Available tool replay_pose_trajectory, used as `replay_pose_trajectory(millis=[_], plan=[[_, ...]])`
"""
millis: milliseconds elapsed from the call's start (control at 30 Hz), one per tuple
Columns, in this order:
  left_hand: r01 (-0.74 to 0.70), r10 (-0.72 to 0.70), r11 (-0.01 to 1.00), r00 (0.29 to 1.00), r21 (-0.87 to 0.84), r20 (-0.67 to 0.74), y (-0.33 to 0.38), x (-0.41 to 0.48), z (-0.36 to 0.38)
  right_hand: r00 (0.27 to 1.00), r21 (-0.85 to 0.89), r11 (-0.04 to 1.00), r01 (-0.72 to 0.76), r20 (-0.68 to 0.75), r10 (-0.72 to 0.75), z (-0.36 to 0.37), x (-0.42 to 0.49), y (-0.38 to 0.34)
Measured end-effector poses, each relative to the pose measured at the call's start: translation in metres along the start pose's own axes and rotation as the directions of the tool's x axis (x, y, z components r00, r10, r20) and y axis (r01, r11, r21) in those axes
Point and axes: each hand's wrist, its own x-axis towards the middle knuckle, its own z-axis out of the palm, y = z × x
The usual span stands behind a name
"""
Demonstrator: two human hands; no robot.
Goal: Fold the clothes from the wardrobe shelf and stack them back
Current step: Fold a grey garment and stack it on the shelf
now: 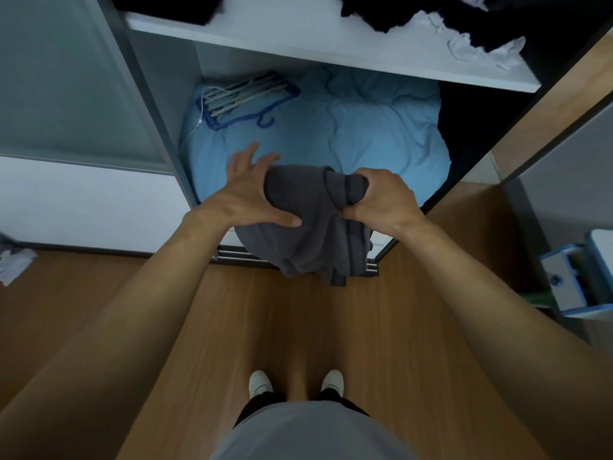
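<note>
Right hand [381, 197] is gripping the bunched grey garment [308, 234]. Left hand [242, 194], fingers spread straight, is pressing its thumb on it. Garment is hanging mid-air before the lower wardrobe compartment, by the blue duvet [365, 127].

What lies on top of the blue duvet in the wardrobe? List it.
A bundle of hangers lies on the duvet, at its back left corner. The grey garment, gripped by the right hand, hides the duvet's front edge, so anything there cannot be seen.
</note>
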Motion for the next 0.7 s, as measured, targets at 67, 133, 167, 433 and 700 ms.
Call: replay_pose_trajectory(millis=[67, 133, 167, 433, 700], plan=[[-0.137, 0.131, 0.984, 0.990, 0.116, 0.054, 0.012, 0.001, 0.001, 0.998, -0.054, 0.998, 0.033, 0.049, -0.031, -0.003, 0.002, -0.008], [-0.179, 0.160, 0.976, 0.976, 0.124, 0.148, 0.024, 0.000, 0.004, 0.995, -0.079, 0.995, 0.058, 0.089, -0.051, -0.002, 0.003, -0.017], [-0.161, 0.147, 0.984, 0.977, 0.080, 0.153, 0.028, 0.000, 0.005, 0.994, -0.085, 0.994, 0.066, 0.097, -0.058, -0.002, 0.004, -0.020], [-0.045, 0.047, 0.946, 0.999, -0.322, 0.000, 0.016, 0.006, 0.007, 0.975, -0.005, 0.999, -0.042, -0.216, 0.040, 0.011, -0.002, -0.029], [-0.067, -0.100, 0.860, 0.950, -0.506, -0.297, 0.008, 0.023, -0.021, 0.774, 0.622, 0.463, -0.631, 0.548, 0.319, 0.005, 0.010, -0.035]])
